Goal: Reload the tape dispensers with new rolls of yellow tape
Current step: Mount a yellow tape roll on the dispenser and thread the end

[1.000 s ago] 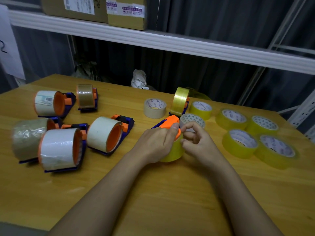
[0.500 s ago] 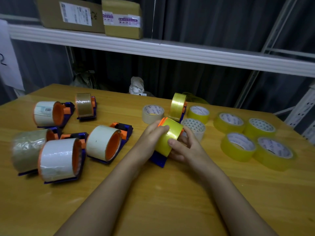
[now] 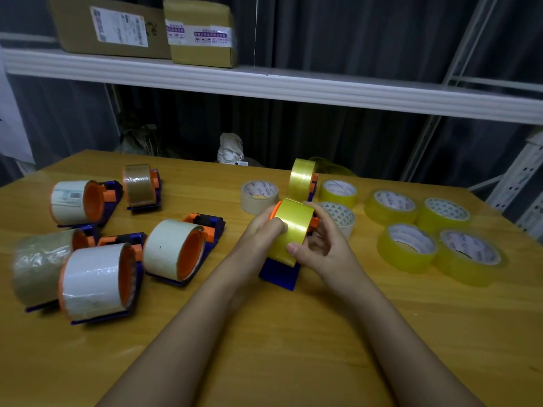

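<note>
Both hands (image 3: 293,239) grip dispenser (image 3: 280,273) (yellow roll (image 3: 292,230)).

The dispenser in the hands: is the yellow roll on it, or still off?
On. The yellow roll sits around the orange hub of the blue dispenser, gripped by the left hand and the right hand. Whether it is fully seated cannot be told.

We hold blue dispenser (image 3: 279,273) upright on wooden table (image 3: 264,348), yellow tape roll (image 3: 291,227) mounted. Our left hand (image 3: 260,230) grips roll's left side; our right hand (image 3: 321,245) curls round right side, thumb on tape face. Four yellow rolls (image 3: 435,230) lie flat, right.
</note>
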`<state>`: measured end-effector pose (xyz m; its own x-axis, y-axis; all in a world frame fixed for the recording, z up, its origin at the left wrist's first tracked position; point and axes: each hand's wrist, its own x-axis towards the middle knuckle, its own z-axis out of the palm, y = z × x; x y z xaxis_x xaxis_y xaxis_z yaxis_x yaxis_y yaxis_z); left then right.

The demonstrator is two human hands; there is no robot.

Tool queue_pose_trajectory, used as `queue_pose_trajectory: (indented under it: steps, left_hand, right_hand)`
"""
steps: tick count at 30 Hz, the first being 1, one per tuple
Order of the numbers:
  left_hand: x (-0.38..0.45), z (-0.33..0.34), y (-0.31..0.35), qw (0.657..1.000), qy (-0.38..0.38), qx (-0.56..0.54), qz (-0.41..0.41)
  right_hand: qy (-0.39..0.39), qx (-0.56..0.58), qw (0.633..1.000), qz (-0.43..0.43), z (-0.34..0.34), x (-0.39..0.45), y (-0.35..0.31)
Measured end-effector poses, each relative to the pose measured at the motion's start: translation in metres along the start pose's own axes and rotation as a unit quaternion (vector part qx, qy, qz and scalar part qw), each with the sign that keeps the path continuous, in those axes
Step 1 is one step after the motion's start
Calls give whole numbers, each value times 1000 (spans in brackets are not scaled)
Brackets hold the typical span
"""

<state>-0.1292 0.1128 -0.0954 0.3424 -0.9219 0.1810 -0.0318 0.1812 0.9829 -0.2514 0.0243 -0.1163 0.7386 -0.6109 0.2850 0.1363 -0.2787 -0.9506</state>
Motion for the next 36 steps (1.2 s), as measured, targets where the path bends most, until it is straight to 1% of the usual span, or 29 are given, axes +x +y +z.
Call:
queue_pose_trajectory:
  steps: [7,12,15,17,25,28,31,32,35,36]
  left_hand:
    - [-4,3,7,1000,-9,29,9]
    - [-1,6,9,1000,6,0,3]
    - [5,2,2,999,-16,-32,6]
    - [7,0,-1,999,-22,-16,17]
    - [-1,5,5,1000,3,10,25]
    - [1,7,8,1000,19,10,19]
    - [1,9,10,1000,28,-8,4]
    - [1,9,10,999,30,-14,4]
    - [1,8,9,999,46,-20,19]
    - [1,7,9,998,50,-29,26]
  right_hand:
    - [11,-19,1000,-12,0,-1,1]
    - [20,-31,999,-23,1,-2,1]
    - [22,-37,999,-24,0,-2,2]
    - [20,-40,999,-23,1,-2,1]
    - [8,-41,998,-37,3,-4,-2]
    - [2,-80,996,-44,1,-3,2]
    - [-11,-166,984,-65,-1,-3,4]
    - [-17,-164,984,-67,-1,-3,4]
    - [-17,-63,997,-33,0,-2,5]
    - [-9,-47,999,-16,1,-2,4]
